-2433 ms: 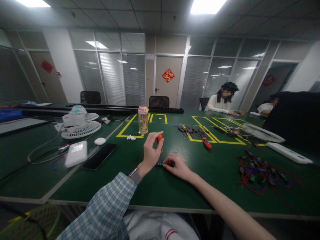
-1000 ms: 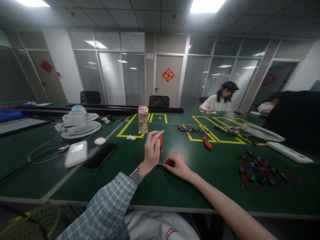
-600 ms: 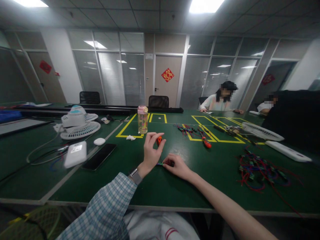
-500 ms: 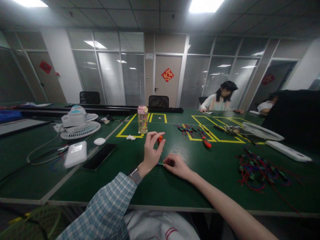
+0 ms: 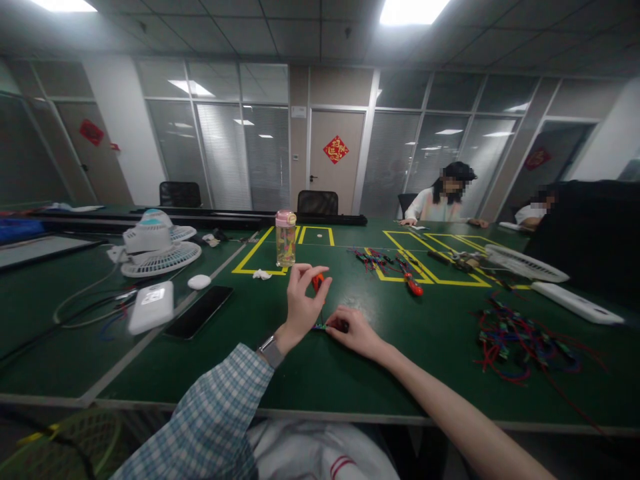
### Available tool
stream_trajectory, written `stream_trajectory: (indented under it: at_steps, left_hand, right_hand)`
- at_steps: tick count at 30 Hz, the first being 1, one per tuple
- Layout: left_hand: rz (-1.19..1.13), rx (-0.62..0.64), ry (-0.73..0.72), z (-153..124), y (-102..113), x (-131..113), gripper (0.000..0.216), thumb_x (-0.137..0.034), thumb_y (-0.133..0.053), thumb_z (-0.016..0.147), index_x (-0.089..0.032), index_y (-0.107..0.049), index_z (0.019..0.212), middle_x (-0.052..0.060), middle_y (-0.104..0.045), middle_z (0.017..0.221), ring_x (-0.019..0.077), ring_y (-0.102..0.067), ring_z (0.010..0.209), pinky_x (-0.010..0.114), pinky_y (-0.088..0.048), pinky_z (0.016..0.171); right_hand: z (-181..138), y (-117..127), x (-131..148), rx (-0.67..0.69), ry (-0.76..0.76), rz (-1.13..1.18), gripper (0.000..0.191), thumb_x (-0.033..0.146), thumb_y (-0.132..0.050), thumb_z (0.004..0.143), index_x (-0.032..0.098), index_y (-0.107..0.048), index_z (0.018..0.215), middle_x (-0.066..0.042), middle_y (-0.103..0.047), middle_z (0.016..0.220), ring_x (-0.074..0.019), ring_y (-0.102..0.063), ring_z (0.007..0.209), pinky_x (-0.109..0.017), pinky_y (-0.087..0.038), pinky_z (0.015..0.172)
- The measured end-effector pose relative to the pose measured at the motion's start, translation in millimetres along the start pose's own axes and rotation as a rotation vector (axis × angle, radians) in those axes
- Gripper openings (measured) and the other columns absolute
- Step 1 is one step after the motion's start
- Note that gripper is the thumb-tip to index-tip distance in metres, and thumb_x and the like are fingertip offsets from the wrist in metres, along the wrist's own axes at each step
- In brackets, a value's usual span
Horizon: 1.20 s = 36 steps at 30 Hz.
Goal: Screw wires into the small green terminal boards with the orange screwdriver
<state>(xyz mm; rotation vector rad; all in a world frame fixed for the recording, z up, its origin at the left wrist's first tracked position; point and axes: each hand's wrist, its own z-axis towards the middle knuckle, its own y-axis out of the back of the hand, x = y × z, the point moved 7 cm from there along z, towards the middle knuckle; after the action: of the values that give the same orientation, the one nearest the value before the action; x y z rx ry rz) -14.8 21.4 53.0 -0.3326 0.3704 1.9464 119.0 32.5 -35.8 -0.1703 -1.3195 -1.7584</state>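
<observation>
Gripping an orange screwdriver [image 5: 318,283] in the left hand [image 5: 303,303], in the head view, with thumb and fingers curled round it. Pointing it down at a little green board [image 5: 320,327] on the table [image 5: 400,397]. Pinching the board's end in the right hand [image 5: 354,331] (hiding part of it). Seeing a bottle [image 5: 285,240] past the left hand, and wires [image 5: 523,341] far right.

Screwdriver [image 5: 319,283] with orange-red handle, partly hidden from sight; held nearly upright, with the thin dark shaft directed downward. Just under the shaft, a small green piece [image 5: 319,327], lying low and rather flat, also partly hidden. Contact between tip and green piece: too small to tell.
</observation>
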Motion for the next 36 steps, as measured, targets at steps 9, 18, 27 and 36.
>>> stream_trajectory:
  at_steps: [9, 18, 27, 36]
  left_hand:
    - [-0.149, 0.161, 0.072, -3.6, -12.7, 8.1, 0.037, -0.023, -0.034, 0.097, -0.02, -0.047, 0.132, 0.008, -0.061, 0.113, 0.0169, -0.059, 0.1, 0.032, -0.047, 0.089]
    - [0.015, 0.052, 0.034, 0.3, -4.1, 2.5, 0.02, -0.029, -0.057, 0.088, -0.019, -0.061, 0.104, 0.003, -0.049, 0.09, 0.0152, -0.052, 0.084, 0.028, -0.046, 0.079]
    - [-0.097, 0.123, 0.009, -2.5, -7.6, 2.2, 0.035, -0.02, -0.032, 0.097, -0.019, -0.052, 0.125, 0.008, -0.059, 0.109, 0.0174, -0.056, 0.101, 0.032, -0.045, 0.09]
    - [-0.001, 0.066, 0.002, -0.2, -6.6, -1.1, 0.019, -0.025, -0.058, 0.088, -0.021, -0.063, 0.105, 0.003, -0.047, 0.091, 0.0144, -0.053, 0.085, 0.028, -0.047, 0.081]
  right_hand:
    - [0.2, -2.3, -3.5, 0.007, 0.01, -0.007, 0.004, 0.012, -0.064, 0.076, 0.014, -0.067, 0.077, 0.0, -0.055, 0.07, -0.0118, -0.053, 0.062, -0.022, -0.041, 0.058]
    - [0.1, -2.3, -2.6, 0.007, -0.003, 0.001, 0.004, 0.013, -0.064, 0.076, 0.015, -0.067, 0.078, 0.0, -0.056, 0.071, -0.0114, -0.053, 0.062, -0.022, -0.042, 0.058]
    - [0.5, -1.4, -0.9, 0.002, 0.014, -0.014, 0.004, 0.013, -0.064, 0.077, 0.016, -0.066, 0.076, 0.001, -0.055, 0.07, -0.0109, -0.052, 0.061, -0.022, -0.042, 0.058]
    - [0.4, -2.4, -3.2, 0.005, -0.006, -0.011, 0.005, 0.012, -0.064, 0.075, 0.015, -0.067, 0.077, 0.0, -0.056, 0.07, -0.0114, -0.053, 0.062, -0.022, -0.042, 0.058]
